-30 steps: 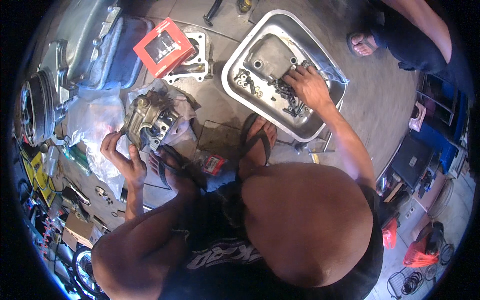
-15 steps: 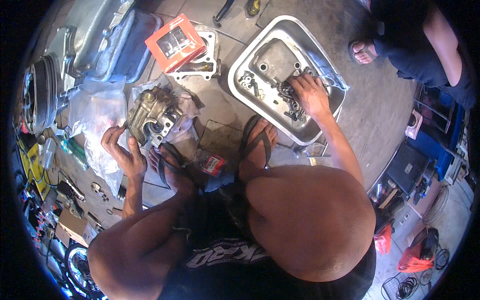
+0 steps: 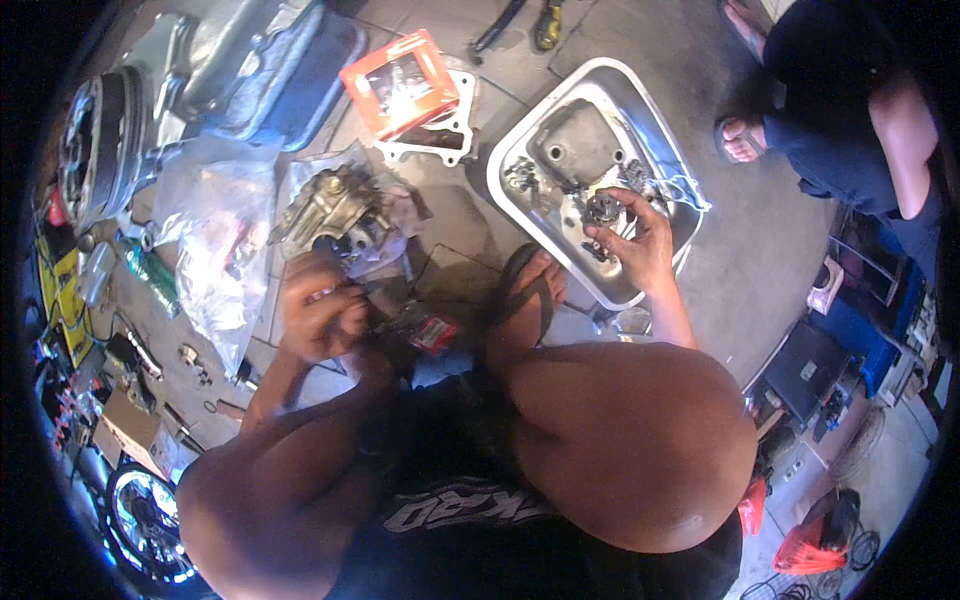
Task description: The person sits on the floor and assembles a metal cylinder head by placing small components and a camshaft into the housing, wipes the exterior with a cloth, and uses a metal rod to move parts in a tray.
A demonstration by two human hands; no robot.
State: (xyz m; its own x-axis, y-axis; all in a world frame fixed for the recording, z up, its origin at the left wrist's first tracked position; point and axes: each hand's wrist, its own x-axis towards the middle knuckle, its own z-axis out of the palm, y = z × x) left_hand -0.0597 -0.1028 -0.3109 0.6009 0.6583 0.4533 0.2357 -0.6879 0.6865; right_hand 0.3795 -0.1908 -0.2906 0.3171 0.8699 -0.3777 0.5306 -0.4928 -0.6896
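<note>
My right hand [image 3: 645,240] pinches a dark round metal part [image 3: 603,208] between thumb and fingers, above the metal tray [image 3: 505,205]. Inside the tray lie a grey metal cover [image 3: 578,135] and several small dark bolts and fittings [image 3: 521,176]. On the left, my left hand [image 3: 322,305] is raised just below an engine cylinder head [image 3: 335,210]; motion smears its fingers, and whether it holds anything is unclear. The cylinder head rests on crumpled plastic and cloth.
A red box [image 3: 402,85] with a window sits on a metal gasket [image 3: 462,130]. Clear plastic bags [image 3: 215,270] lie left, near a blue bin [image 3: 300,100]. A small red packet [image 3: 432,334] is between my feet. Another person's sandalled foot [image 3: 742,140] is at far right.
My right hand has lifted out of the tray with the dark round metal part. My left hand has moved right and nearer to me, its fingers drawn in. The whole view has shifted slightly.
</note>
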